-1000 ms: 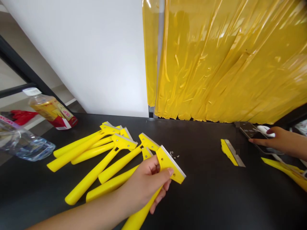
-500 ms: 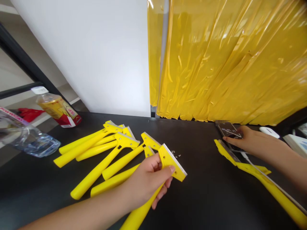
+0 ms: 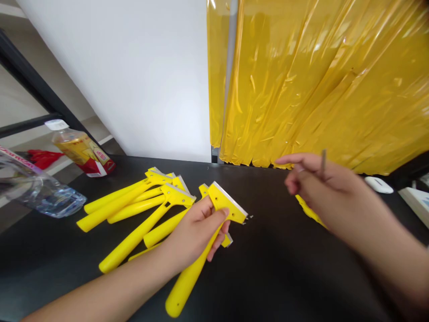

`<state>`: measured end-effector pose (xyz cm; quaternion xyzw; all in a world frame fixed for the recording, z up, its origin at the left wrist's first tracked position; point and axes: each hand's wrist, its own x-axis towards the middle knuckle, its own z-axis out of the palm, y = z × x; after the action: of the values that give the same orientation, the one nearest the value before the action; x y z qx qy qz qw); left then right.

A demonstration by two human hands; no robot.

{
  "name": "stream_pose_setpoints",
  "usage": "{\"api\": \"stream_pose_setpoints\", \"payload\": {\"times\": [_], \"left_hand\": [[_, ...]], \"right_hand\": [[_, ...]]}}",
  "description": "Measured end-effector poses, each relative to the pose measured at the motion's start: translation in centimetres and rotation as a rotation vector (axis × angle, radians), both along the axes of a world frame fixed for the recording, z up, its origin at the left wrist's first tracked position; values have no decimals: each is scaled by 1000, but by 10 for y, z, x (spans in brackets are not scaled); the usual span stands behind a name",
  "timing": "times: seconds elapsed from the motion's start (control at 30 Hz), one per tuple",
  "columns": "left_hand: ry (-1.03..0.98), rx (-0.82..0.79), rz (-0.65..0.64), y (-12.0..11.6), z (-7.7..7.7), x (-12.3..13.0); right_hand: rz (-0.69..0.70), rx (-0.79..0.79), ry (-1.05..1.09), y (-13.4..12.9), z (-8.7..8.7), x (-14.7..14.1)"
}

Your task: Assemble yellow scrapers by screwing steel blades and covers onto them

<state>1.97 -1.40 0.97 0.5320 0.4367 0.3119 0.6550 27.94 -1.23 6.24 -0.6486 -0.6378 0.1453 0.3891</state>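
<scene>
My left hand (image 3: 208,223) is closed around the neck of a yellow scraper (image 3: 191,277), its straight metal edge facing up and right. Two holes show in the scraper's head. A few tiny screws (image 3: 251,217) lie on the table just beyond that head. Raised over the table on the right, my right hand (image 3: 318,183) is blurred, index finger stretched left. A thin metal rod (image 3: 323,162) stands up from its grip; the rod's lower part is hidden. Several more yellow scrapers (image 3: 134,239) lie left of and beneath my left hand.
Two plastic bottles, one with a red and gold label (image 3: 85,152) and one clear (image 3: 53,197), are at the left. Behind the black table (image 3: 268,277) hangs yellow film (image 3: 284,89). Another yellow piece (image 3: 310,211) shows partly below my right hand; a white case (image 3: 378,184) lies beyond.
My right hand has lifted from beside the phone and moved left, now holding the thin metal rod. My left hand has shifted the scraper slightly up and left. The phone is now hidden.
</scene>
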Motion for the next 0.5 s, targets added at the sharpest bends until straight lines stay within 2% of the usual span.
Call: {"api": "stream_pose_setpoints", "payload": {"times": [0.1, 0.17, 0.33, 0.43, 0.5], "left_hand": [[58, 25, 10, 4, -2, -2], [111, 29, -1, 5, -5, -3], [326, 68, -32, 8, -10, -8], [400, 72, -39, 12, -9, -11], [384, 76, -42, 15, -8, -12]], "right_hand": [[134, -72, -67, -11, -17, -50], [199, -95, -176, -11, -29, -57], [396, 4, -252, 12, -43, -21], [372, 21, -220, 28, -39, -1], [298, 13, -179, 32, -32, -1]]}}
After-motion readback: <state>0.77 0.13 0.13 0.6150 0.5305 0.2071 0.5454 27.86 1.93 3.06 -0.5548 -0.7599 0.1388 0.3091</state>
